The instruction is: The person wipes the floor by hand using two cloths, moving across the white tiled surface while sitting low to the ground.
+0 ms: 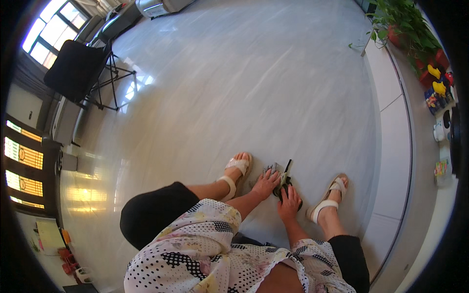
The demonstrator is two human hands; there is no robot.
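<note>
On the floor between my two feet lies a small green and black object (284, 180), perhaps a toy; its exact kind cannot be told. A thin black bar (288, 165) sticks out from its far end. My left hand (264, 185) is at its left side with fingers spread, over a small grey piece (273, 168) that it partly hides. My right hand (289, 204) has its fingers on the near, black part of the object and covers some of it. Contact between the left fingertips and the object is hard to make out.
My sandalled left foot (238, 170) and right foot (331, 197) flank the hands on the glossy floor (234, 102). A low white cabinet (394, 146) runs along the right, with potted plants (406, 25) at its far end. A black folding chair (78, 69) stands far left.
</note>
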